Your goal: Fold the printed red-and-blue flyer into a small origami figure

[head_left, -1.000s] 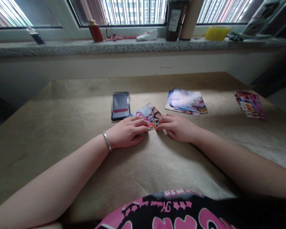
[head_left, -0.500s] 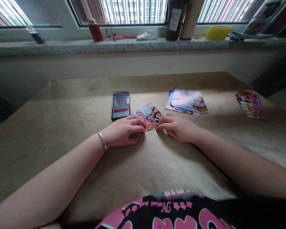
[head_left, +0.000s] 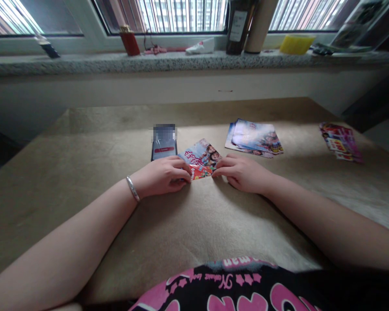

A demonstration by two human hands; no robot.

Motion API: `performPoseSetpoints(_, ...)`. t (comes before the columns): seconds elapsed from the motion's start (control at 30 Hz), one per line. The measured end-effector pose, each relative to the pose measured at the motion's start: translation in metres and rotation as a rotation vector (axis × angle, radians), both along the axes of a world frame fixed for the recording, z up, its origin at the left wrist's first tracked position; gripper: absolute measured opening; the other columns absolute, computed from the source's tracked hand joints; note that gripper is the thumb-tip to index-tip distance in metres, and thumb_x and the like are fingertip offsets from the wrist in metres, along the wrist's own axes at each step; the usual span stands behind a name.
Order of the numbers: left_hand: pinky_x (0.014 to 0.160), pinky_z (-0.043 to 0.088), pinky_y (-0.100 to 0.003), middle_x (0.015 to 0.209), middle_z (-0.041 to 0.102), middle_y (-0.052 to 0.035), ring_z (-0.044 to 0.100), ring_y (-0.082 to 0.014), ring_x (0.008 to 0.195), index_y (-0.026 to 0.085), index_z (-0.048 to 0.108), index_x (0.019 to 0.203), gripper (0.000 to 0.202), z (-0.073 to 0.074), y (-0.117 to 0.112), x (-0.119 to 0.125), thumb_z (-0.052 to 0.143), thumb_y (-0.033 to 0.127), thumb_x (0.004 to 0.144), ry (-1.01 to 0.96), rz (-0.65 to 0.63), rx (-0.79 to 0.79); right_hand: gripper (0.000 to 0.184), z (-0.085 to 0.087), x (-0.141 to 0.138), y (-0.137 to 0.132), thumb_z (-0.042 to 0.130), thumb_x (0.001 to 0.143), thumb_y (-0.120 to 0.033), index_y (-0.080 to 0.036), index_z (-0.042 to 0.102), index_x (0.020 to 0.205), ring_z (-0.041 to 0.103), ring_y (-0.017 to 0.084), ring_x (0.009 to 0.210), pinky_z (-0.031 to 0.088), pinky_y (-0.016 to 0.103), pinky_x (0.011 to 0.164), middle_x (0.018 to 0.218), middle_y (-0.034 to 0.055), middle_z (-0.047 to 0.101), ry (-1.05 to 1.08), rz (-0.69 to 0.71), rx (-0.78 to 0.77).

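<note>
A printed paper leaflet [head_left: 199, 155] lies turned at an angle on the table between my hands. Its near edge is folded up, so a red printed strip [head_left: 201, 172] shows along the front. My left hand [head_left: 164, 175], with a silver bracelet at the wrist, has its fingers closed at the left end of that fold. At the right end my right hand [head_left: 244, 172] pinches the leaflet's corner between thumb and fingers. The fingertips cover both ends of the strip. Just behind my left hand lies a phone [head_left: 164, 151], its near edge hidden by the hand.
A stack of similar leaflets [head_left: 257, 136] lies behind my right hand. Several folded colourful papers [head_left: 341, 142] are at the table's right. On the stone windowsill [head_left: 94, 65] stand a red bottle [head_left: 129, 42], a dark bottle [head_left: 237, 30] and a yellow block [head_left: 297, 44].
My left hand has slid a little to the left along the fold, so more of the red strip shows. The right hand stays where it was.
</note>
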State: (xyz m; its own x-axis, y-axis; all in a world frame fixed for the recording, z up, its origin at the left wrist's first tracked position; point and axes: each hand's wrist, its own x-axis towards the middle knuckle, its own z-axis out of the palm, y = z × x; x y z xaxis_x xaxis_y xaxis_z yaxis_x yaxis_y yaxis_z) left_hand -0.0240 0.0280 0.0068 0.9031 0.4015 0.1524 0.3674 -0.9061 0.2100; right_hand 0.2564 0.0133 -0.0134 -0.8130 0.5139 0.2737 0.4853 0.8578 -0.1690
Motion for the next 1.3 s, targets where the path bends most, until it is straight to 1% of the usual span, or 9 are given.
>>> performPoseSetpoints(0.23, 0.083, 0.049, -0.029, 0.099, 0.067, -0.0036, 0.06, -0.0149, 0.09, 0.021, 0.068, 0.084, 0.018, 0.0, 0.004, -0.004, 0.051, 0.017, 0.083, -0.045, -0.034, -0.059, 0.037, 0.0, 0.001, 0.0, 0.042, 0.08, -0.006, -0.02, 0.068, 0.101, 0.053, 0.018, 0.091, 0.047, 0.034, 0.078, 0.098, 0.0086, 0.065, 0.014, 0.003, -0.003)
performPoseSetpoints(0.57, 0.086, 0.05, -0.031, 0.102, 0.067, -0.0053, 0.06, -0.0158, 0.092, 0.02, 0.07, 0.082, 0.017, 0.005, 0.005, -0.008, 0.053, 0.018, 0.081, -0.055, -0.059, -0.131, 0.035, 0.001, -0.001, -0.002, 0.044, 0.079, -0.007, -0.019, 0.068, 0.101, 0.054, 0.019, 0.09, 0.048, 0.034, 0.078, 0.096, 0.0089, 0.065, -0.03, 0.006, 0.033)
performPoseSetpoints(0.67, 0.088, 0.049, -0.031, 0.103, 0.066, -0.0054, 0.059, -0.0158, 0.094, 0.02, 0.07, 0.081, 0.017, 0.005, 0.006, -0.01, 0.052, 0.019, 0.082, -0.055, -0.044, -0.164, 0.034, 0.001, -0.002, -0.004, 0.044, 0.079, -0.008, -0.017, 0.067, 0.102, 0.054, 0.02, 0.09, 0.048, 0.034, 0.078, 0.096, 0.0095, 0.065, -0.055, 0.001, 0.05)
performPoseSetpoints(0.77, 0.089, 0.048, -0.031, 0.104, 0.065, -0.0065, 0.059, -0.016, 0.094, 0.018, 0.068, 0.079, 0.019, 0.005, 0.005, -0.011, 0.05, 0.021, 0.085, -0.056, 0.001, -0.212, 0.034, 0.001, -0.003, -0.005, 0.043, 0.079, -0.008, -0.016, 0.067, 0.101, 0.054, 0.02, 0.091, 0.048, 0.034, 0.079, 0.097, 0.0095, 0.065, -0.055, -0.007, 0.043)
performPoseSetpoints(0.87, 0.089, 0.047, -0.032, 0.101, 0.065, -0.0069, 0.058, -0.0162, 0.094, 0.018, 0.068, 0.088, 0.022, 0.005, 0.003, -0.009, 0.047, 0.023, 0.088, -0.051, 0.03, -0.233, 0.034, 0.0, -0.005, -0.006, 0.044, 0.076, -0.007, -0.016, 0.066, 0.1, 0.054, 0.019, 0.091, 0.048, 0.034, 0.079, 0.097, 0.0093, 0.064, -0.04, -0.016, 0.044)
performPoseSetpoints(0.97, 0.091, 0.045, -0.034, 0.102, 0.063, -0.0063, 0.056, -0.017, 0.097, 0.022, 0.069, 0.097, 0.022, 0.004, 0.0, -0.005, 0.049, 0.025, 0.089, -0.029, 0.041, -0.188, 0.036, -0.001, -0.007, -0.007, 0.046, 0.077, -0.008, -0.018, 0.065, 0.105, 0.053, 0.02, 0.092, 0.047, 0.034, 0.077, 0.101, 0.0092, 0.064, -0.034, -0.008, 0.073)
performPoseSetpoints(1.1, 0.091, 0.045, -0.033, 0.103, 0.063, -0.0061, 0.055, -0.0173, 0.098, 0.023, 0.069, 0.098, 0.021, 0.002, -0.002, -0.003, 0.05, 0.026, 0.089, -0.026, 0.064, -0.138, 0.034, 0.0, -0.009, -0.006, 0.048, 0.078, -0.011, -0.02, 0.065, 0.107, 0.053, 0.02, 0.09, 0.046, 0.034, 0.075, 0.104, 0.0096, 0.063, -0.041, -0.014, 0.093)
performPoseSetpoints(1.3, 0.089, 0.047, -0.032, 0.102, 0.064, -0.0066, 0.058, -0.016, 0.094, 0.02, 0.07, 0.091, 0.024, 0.002, 0.003, -0.007, 0.047, 0.025, 0.091, -0.053, 0.015, -0.189, 0.034, 0.001, -0.001, -0.003, 0.045, 0.078, -0.008, -0.022, 0.069, 0.099, 0.056, 0.019, 0.088, 0.046, 0.032, 0.072, 0.098, 0.0072, 0.066, -0.018, -0.039, 0.076)
